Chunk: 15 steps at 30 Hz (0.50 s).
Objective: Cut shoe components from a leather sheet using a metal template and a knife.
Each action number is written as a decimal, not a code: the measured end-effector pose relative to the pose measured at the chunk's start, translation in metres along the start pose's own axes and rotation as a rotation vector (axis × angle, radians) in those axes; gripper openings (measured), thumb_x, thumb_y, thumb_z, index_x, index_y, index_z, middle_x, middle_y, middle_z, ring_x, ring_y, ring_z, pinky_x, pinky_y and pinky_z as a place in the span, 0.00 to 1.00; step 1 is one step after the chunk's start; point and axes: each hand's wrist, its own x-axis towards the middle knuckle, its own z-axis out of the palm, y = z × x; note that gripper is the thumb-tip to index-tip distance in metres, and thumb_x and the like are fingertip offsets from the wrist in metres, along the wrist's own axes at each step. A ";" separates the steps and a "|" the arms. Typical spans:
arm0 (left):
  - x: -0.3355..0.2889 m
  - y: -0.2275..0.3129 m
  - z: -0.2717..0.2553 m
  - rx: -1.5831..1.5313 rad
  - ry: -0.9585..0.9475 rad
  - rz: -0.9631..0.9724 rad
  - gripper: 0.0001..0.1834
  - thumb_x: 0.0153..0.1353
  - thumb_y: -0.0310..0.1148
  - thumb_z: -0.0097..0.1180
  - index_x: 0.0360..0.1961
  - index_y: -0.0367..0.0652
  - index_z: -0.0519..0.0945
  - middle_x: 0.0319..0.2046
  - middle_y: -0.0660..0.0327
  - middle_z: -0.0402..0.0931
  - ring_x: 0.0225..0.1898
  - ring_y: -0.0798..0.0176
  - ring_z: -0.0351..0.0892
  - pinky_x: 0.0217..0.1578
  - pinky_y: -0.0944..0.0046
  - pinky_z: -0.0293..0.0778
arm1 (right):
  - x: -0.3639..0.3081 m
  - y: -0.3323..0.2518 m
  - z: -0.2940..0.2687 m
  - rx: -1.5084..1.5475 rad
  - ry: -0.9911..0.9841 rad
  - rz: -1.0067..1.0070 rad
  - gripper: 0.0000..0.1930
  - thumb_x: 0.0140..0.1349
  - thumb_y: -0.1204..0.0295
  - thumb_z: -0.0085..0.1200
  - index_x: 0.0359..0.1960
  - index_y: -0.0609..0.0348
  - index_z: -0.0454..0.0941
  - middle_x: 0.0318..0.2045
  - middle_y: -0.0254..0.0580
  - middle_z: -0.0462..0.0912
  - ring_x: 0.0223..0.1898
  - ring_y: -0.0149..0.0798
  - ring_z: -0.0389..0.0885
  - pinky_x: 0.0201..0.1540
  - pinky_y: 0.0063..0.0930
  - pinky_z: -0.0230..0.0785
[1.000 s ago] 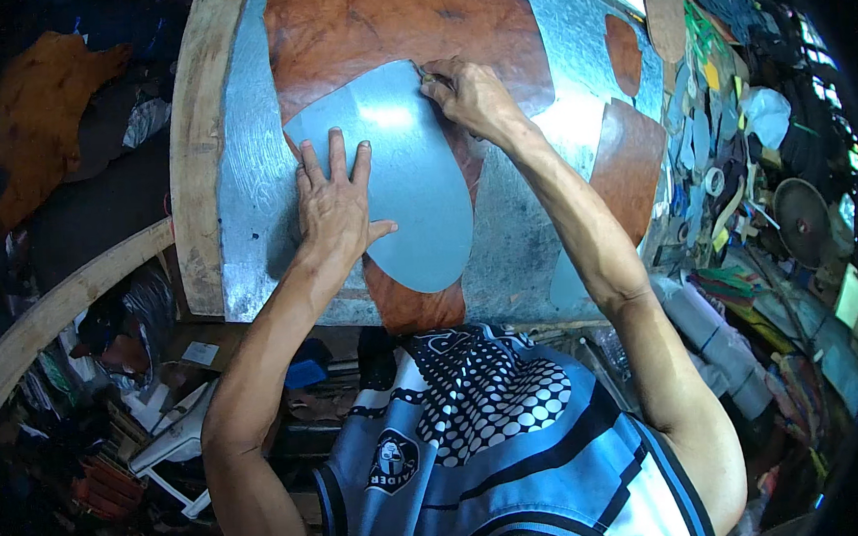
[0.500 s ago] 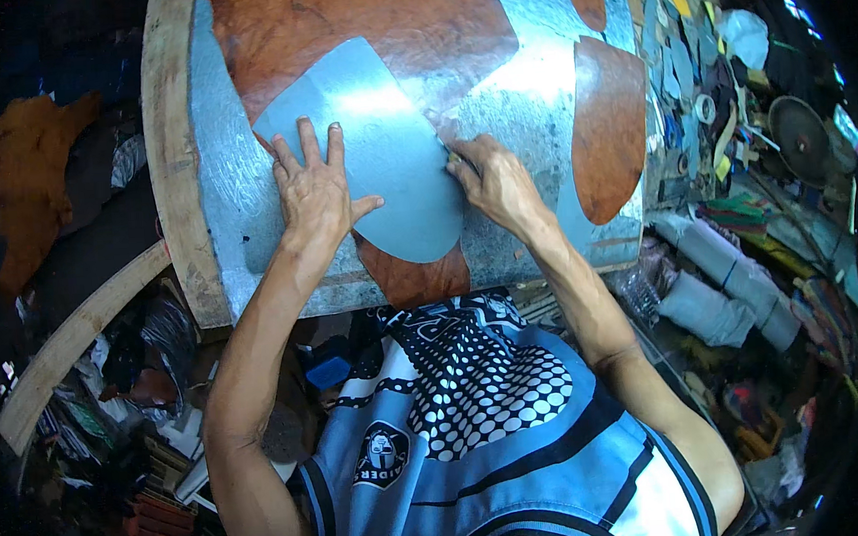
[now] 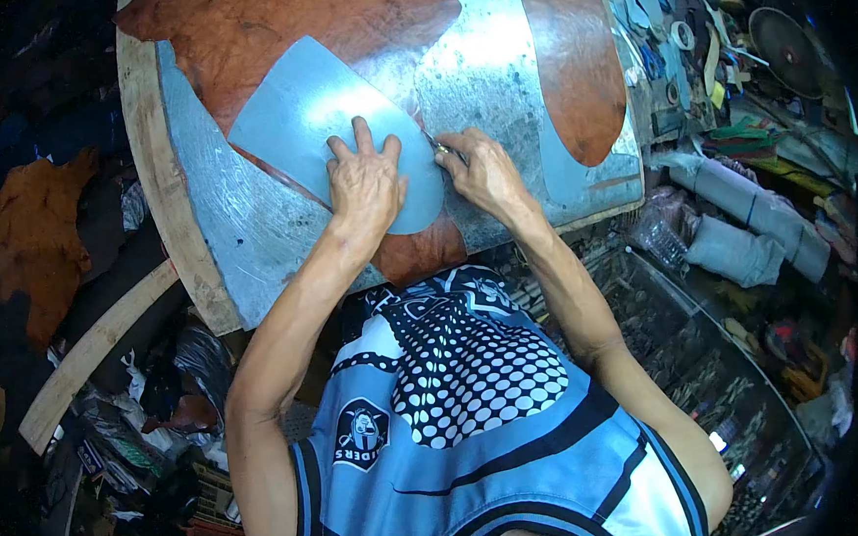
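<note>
A grey-blue template [image 3: 310, 89] with a rounded near end lies flat over brown leather [image 3: 267, 32]. My left hand [image 3: 367, 178] presses on the lower part of the template, fingers spread and pointing away from me. To its right, my right hand [image 3: 484, 171] is closed around a small knife [image 3: 435, 145], most of whose handle is hidden in the fingers. The blade tip meets the template's right edge, where a strip of leather shows. Another piece of the leather sticks out from under the near end.
A metal-topped worktable [image 3: 258, 205] with a wooden left edge [image 3: 162, 157] bears it all. A cut leather piece [image 3: 584, 72] lies at the right. Leather hangs or lies at far left [image 3: 30, 243]. Wrapped rolls [image 3: 732, 249] and scraps crowd the right; a curved wooden strip [image 3: 100, 352] stands left.
My left hand has shifted rightward on the template, from its left edge to the lower middle. The knife has slid nearer to me along the right edge. The whole view has shifted slightly.
</note>
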 end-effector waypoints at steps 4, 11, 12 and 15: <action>0.003 0.021 0.004 0.074 0.027 -0.085 0.34 0.48 0.50 0.69 0.52 0.43 0.73 0.60 0.34 0.56 0.54 0.15 0.61 0.39 0.37 0.79 | -0.003 0.001 0.003 0.025 0.013 -0.005 0.15 0.61 0.69 0.54 0.48 0.63 0.81 0.39 0.60 0.80 0.42 0.60 0.80 0.46 0.47 0.72; 0.009 0.026 0.007 0.113 -0.034 -0.108 0.38 0.48 0.55 0.68 0.54 0.43 0.71 0.61 0.32 0.53 0.55 0.13 0.59 0.41 0.34 0.77 | -0.034 0.010 0.020 0.140 0.095 0.058 0.16 0.61 0.69 0.54 0.47 0.65 0.81 0.40 0.61 0.80 0.44 0.60 0.79 0.49 0.45 0.71; 0.010 0.026 0.007 0.113 -0.046 -0.117 0.38 0.48 0.55 0.67 0.54 0.43 0.71 0.61 0.31 0.53 0.55 0.12 0.59 0.41 0.35 0.78 | -0.038 0.009 0.022 0.164 0.125 0.058 0.16 0.60 0.70 0.55 0.47 0.66 0.80 0.40 0.61 0.80 0.44 0.60 0.79 0.49 0.45 0.71; 0.012 0.027 0.009 0.127 -0.051 -0.123 0.38 0.48 0.57 0.66 0.54 0.42 0.71 0.61 0.30 0.53 0.54 0.12 0.60 0.39 0.36 0.79 | -0.050 0.007 0.024 0.218 0.115 0.112 0.16 0.60 0.70 0.55 0.47 0.68 0.80 0.42 0.62 0.80 0.45 0.60 0.79 0.50 0.44 0.71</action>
